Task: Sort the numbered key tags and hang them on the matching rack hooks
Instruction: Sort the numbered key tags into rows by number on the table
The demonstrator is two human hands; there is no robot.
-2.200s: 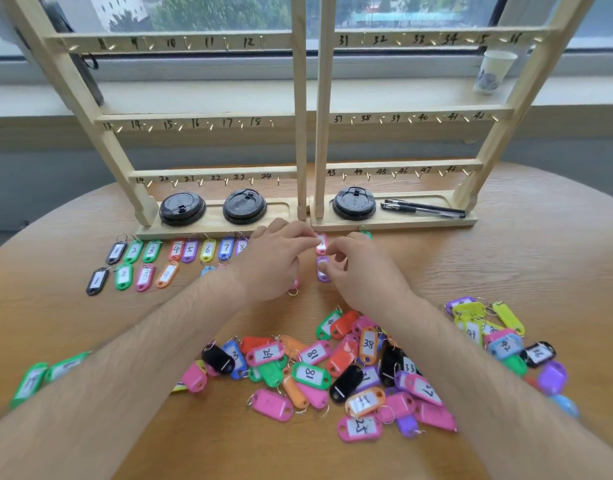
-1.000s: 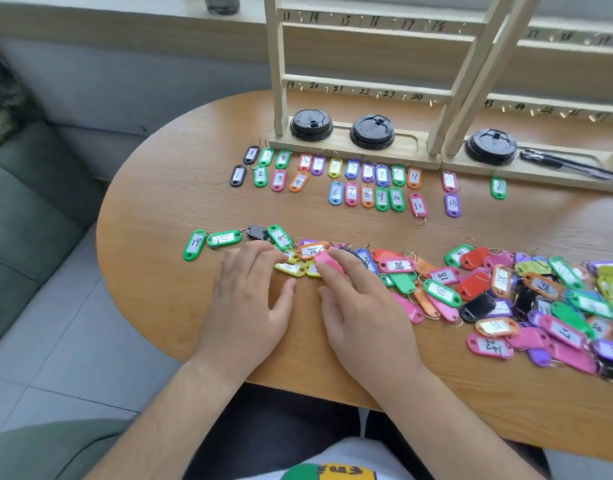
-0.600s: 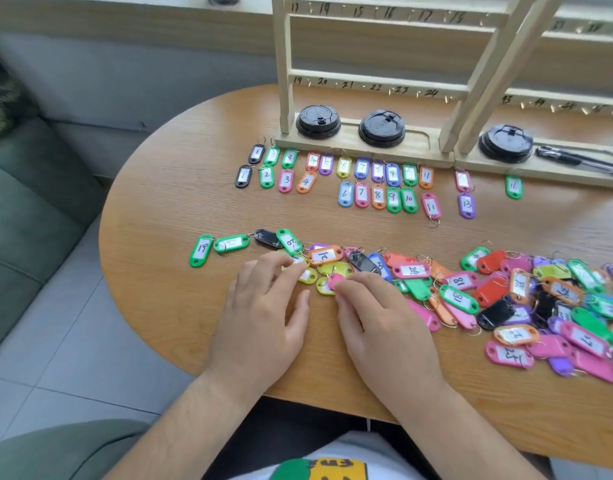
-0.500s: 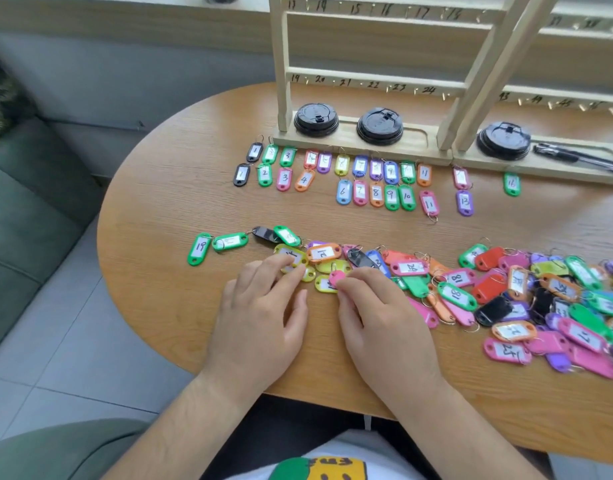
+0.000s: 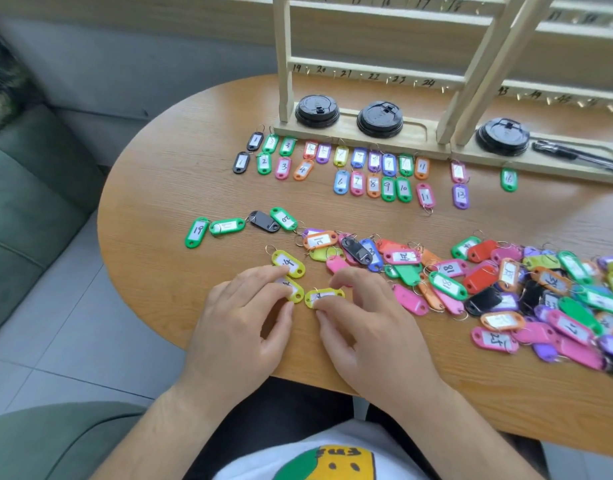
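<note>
Numbered key tags lie on the round wooden table [image 5: 166, 188]. Sorted rows of tags [image 5: 371, 168] sit in front of the wooden rack [image 5: 371, 76], whose hooks carry written numbers. A loose mixed pile of tags [image 5: 506, 289] spreads to the right. Near the front edge, my left hand [image 5: 242, 323] rests its straight fingers on a yellow tag [image 5: 293, 291], just below another yellow tag [image 5: 288, 263]. My right hand [image 5: 371, 327] pinches a third yellow tag [image 5: 324, 296] between thumb and forefinger. The numbers on the two touched tags are hidden.
Three black cup lids [image 5: 379, 119] and pens [image 5: 571, 154] lie on the rack's base. Two green tags [image 5: 213, 229] and a black tag [image 5: 263, 221] lie apart at the left. A grey-green sofa [image 5: 31, 202] and the tiled floor are beyond the table's left edge.
Both hands came back from the sorted rows to the near pile. They have since drawn three yellow tags out of the pile toward the table's front edge.
</note>
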